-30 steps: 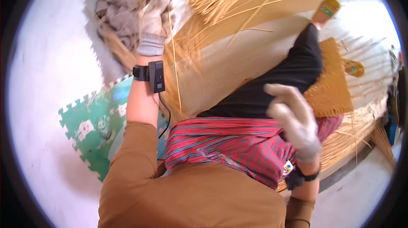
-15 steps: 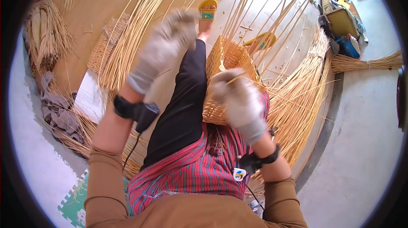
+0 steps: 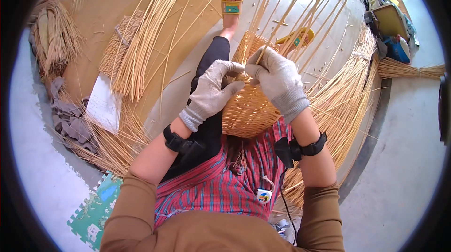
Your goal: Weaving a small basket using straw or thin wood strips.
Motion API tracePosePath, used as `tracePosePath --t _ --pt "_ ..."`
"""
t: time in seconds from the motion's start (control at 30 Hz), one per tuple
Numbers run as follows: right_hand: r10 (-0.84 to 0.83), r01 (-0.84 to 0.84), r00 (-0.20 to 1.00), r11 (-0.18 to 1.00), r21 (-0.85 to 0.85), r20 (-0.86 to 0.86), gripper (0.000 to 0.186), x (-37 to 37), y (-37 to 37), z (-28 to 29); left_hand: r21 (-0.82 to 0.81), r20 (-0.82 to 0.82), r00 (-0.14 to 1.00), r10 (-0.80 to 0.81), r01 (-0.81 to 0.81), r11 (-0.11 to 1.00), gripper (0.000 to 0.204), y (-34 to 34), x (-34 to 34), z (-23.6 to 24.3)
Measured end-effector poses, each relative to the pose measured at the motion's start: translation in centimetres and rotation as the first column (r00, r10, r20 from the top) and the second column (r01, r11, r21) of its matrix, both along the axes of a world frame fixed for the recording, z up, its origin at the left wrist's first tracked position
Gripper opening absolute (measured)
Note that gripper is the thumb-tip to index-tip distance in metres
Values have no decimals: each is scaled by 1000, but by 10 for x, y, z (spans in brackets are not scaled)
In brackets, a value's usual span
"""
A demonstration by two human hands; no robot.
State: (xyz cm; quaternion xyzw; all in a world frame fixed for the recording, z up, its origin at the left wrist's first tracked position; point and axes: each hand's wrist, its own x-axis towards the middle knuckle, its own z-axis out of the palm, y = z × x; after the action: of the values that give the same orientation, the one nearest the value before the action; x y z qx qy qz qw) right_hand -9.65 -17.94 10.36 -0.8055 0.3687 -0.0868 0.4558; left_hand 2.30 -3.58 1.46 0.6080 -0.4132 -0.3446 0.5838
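Observation:
A woven wicker basket point(image 3: 251, 113) rests tilted on my lap, with several long upright strands fanning out from its far rim. My left hand point(image 3: 213, 90), in a whitish knit glove, is at the basket's near left rim, its forefinger and thumb closed about the edge. My right hand point(image 3: 280, 79), gloved alike, pinches a wicker strand point(image 3: 268, 41) at the same rim, close to the left fingertips. The strand's lower end is hidden by the fingers. Both wrists carry black strapped devices.
Loose wicker point(image 3: 150, 50) lies ahead on the left, beside a woven panel point(image 3: 123, 41) and a paper sheet point(image 3: 104, 104). A large wicker bundle point(image 3: 345, 97) lies on the right. A small white tape measure point(image 3: 263, 196) sits on my striped apron point(image 3: 206, 198).
My left hand has come down and rightward to the basket rim. My right hand has moved slightly up and right, and both now meet at the rim.

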Motion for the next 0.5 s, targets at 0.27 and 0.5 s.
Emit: tracePosePath --t 0.27,0.5 --pt "-26 65 985 972 225 -173 22 12 10 23 -117 66 995 -74 81 990 66 -16 12 14" --pt "26 -14 979 998 63 -204 29 16 10 24 -80 -43 952 -302 298 951 61 -32 30 -12"
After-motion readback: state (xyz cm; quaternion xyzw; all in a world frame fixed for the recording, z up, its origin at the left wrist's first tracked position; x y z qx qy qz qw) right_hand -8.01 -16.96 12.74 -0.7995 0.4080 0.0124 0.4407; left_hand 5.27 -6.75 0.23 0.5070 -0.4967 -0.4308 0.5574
